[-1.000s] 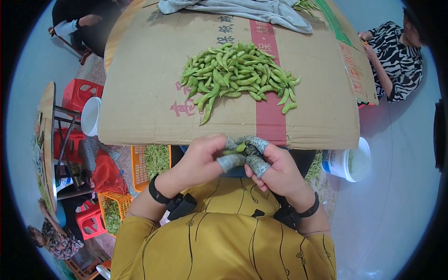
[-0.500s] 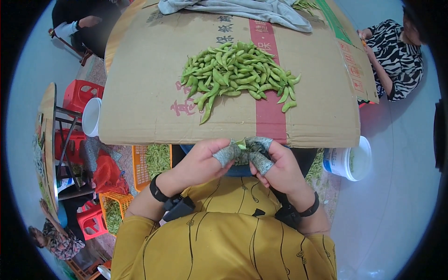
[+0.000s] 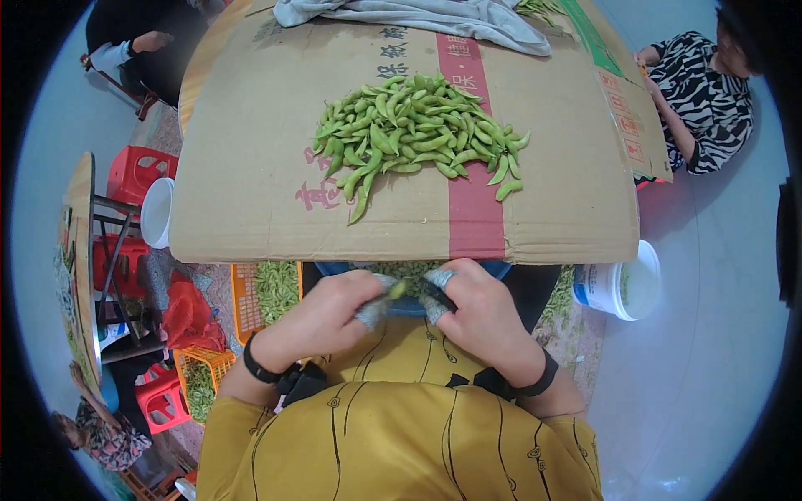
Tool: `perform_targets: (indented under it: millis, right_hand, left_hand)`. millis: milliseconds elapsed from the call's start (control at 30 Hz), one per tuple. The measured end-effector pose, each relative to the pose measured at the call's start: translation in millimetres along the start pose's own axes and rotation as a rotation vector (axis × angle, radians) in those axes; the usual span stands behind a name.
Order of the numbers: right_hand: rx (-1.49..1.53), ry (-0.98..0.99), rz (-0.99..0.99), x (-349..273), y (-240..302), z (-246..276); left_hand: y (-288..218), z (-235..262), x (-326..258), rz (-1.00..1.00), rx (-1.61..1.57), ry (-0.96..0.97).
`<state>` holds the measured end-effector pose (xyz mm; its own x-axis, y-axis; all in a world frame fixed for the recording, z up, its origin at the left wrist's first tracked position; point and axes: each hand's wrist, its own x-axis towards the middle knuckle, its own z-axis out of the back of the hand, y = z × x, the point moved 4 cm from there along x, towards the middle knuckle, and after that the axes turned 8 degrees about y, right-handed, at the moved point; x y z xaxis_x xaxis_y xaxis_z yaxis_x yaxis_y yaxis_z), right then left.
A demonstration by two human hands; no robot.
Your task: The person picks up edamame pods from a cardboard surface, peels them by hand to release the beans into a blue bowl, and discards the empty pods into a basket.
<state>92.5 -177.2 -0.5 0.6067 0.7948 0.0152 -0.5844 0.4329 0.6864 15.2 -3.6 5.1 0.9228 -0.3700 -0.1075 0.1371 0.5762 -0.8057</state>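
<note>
Edamame pod [image 3: 398,289] lies crosswise below the cardboard tabletop [image 3: 251,192] edge, pinched in a shared grip between left hand [image 3: 322,317] and right hand [image 3: 476,313].

grey cloth [image 3: 418,15] | white bucket [image 3: 622,284] | red stools [image 3: 134,171] | orange basket [image 3: 251,288]
</note>
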Motion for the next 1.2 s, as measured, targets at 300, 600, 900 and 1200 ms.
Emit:
perform_targets:
  millis: [300, 600, 900, 1200]
  right_hand:
    - [-0.354, -0.479, -0.195, 33.4, -38.5, 56.5]
    - [-0.338, -0.442, -0.311, 30.8, -46.0, 56.2]
    - [0.605, -0.247, -0.030, -0.8, -2.7, 10.9]
    - [0.357, -0.099, 0.049, 4.1, 7.2, 18.4]
  left_hand:
    - [50.8, 30.8, -109.9, 0.796, 0.473, -0.097]
    - [3.4, 24.4, -38.9, 0.289, 0.205, -0.111]
    - [-17.4, 6.4, 38.6, -0.003, -0.302, -0.116]
    - [-0.5, 4.1, 30.0, 0.157, -0.654, -0.273]
